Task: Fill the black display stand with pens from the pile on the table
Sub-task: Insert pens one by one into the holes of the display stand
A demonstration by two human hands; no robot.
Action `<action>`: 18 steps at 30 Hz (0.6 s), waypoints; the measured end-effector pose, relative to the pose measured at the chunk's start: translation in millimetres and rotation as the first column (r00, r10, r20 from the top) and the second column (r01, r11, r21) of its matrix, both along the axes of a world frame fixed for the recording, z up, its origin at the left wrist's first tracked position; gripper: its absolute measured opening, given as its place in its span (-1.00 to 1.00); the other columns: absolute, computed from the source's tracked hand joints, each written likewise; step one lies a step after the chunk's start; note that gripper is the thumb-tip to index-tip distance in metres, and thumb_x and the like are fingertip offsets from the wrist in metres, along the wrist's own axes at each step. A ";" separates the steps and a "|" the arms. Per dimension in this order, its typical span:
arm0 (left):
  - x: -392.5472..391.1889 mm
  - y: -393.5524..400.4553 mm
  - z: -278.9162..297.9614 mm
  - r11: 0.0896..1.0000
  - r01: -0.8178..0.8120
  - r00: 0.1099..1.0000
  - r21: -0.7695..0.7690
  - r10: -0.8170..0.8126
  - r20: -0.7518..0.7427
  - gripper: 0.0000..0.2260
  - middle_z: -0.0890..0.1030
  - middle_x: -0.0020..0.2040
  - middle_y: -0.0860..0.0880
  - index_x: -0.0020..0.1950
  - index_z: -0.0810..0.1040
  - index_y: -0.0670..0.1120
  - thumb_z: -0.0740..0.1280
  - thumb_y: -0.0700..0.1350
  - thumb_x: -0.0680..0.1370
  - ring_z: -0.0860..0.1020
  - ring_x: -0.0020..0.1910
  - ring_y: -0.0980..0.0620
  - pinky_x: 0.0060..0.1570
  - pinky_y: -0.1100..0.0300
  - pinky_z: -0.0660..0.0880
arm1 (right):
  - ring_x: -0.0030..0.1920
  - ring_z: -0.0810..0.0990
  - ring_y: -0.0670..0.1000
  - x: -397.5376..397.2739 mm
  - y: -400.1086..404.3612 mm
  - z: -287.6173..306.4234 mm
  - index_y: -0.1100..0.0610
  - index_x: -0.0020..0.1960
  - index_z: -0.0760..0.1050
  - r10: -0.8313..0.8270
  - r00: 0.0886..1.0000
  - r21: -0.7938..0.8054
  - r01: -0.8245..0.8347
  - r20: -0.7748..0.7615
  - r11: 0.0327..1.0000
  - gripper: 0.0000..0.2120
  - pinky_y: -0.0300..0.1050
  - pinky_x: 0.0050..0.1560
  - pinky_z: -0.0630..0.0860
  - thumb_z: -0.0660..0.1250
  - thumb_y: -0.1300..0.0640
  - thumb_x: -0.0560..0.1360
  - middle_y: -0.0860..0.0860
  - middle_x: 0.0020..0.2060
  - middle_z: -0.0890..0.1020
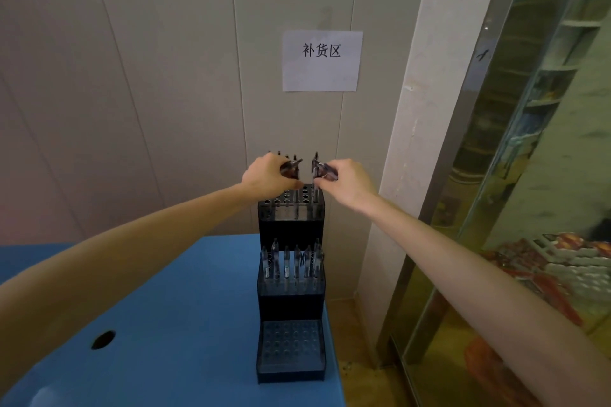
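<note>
On the blue table (185,324), the tall three-tiered black plastic display stand (291,301) stands at the table's 3 o'clock edge, and over its top tier the left hand (264,175) and right hand (347,180) each grip a small bunch of dark pens (291,168).

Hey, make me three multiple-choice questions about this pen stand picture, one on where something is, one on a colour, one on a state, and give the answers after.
1. Where are both hands?
A. over the top tier of the black three-tier display stand
B. at the bottom tier
C. flat on the table

2. What colour is the table top?
A. red
B. blue
C. white

3. What state is the clear bottom tier in?
A. full of pens
B. holes empty
C. covered by a lid

Answers: 1 A, the left hand and right hand each hold dark pens above the top holes. 2 B, the surface is plainly blue. 3 B, its holes show bare.
</note>
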State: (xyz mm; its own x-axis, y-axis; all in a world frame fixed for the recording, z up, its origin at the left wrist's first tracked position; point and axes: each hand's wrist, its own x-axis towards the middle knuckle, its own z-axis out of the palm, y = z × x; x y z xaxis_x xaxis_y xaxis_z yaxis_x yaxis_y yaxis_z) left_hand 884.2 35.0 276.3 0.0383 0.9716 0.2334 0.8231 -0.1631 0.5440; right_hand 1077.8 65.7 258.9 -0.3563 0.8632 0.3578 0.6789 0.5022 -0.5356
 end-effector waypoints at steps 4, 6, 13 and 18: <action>-6.5 -3.8 -3.4 0.999 0.004 0.983 0.043 -0.012 0.183 -0.67 0.60 -0.15 0.04 0.01 0.54 -0.07 0.49 0.15 0.48 0.54 -0.22 0.08 -0.21 0.20 0.47 | -0.08 0.65 -0.08 -1.7 -5.5 9.7 0.19 0.41 0.39 -0.030 0.959 0.047 0.045 -0.283 0.998 -0.55 -0.36 -0.21 0.50 0.36 0.01 0.61 -0.05 0.02 0.63; -9.4 -6.5 0.6 0.998 -0.054 0.920 0.041 0.034 0.390 -0.65 0.63 -0.04 0.00 0.15 0.48 -0.07 0.37 0.17 0.57 0.55 -0.18 0.07 -0.19 0.21 0.47 | -0.21 0.65 -0.01 -3.8 -9.5 19.5 0.20 0.33 0.39 -0.034 0.915 0.100 0.081 -0.401 0.992 -0.65 -0.30 -0.33 0.49 0.30 0.02 0.65 0.00 -0.14 0.64; -17.3 -4.6 17.3 0.991 -0.123 0.722 0.052 0.053 0.689 -0.89 0.63 -0.15 -0.05 0.04 0.46 -0.12 0.19 -0.12 0.69 0.47 -0.32 0.06 -0.38 0.24 0.39 | -0.37 0.32 -0.05 -24.1 -5.1 32.6 0.11 -0.10 0.41 -0.052 0.731 -0.064 0.011 -0.680 0.998 -0.77 -0.12 -0.35 0.24 0.13 0.07 0.69 -0.02 -0.35 0.40; -16.6 -2.1 19.5 0.988 -0.056 0.747 0.142 -0.053 0.663 -0.87 0.73 -0.10 -0.06 0.12 0.57 -0.18 0.34 -0.14 0.64 0.68 -0.12 0.06 -0.07 0.21 0.59 | -0.31 0.58 -0.04 -33.9 -7.0 39.0 0.09 -0.11 0.59 -0.032 0.763 -0.072 -0.018 -0.645 0.997 -0.84 -0.06 -0.19 0.55 0.33 0.08 0.61 -0.04 -0.31 0.63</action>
State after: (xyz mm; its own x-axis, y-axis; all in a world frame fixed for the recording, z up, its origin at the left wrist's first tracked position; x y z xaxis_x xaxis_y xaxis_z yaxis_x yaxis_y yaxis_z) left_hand 867.6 32.9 295.7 -0.1808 0.9247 0.3350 0.2633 -0.2826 0.9224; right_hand 1043.9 58.7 298.0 -0.0568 0.8962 0.4401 0.1634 0.4432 -0.8814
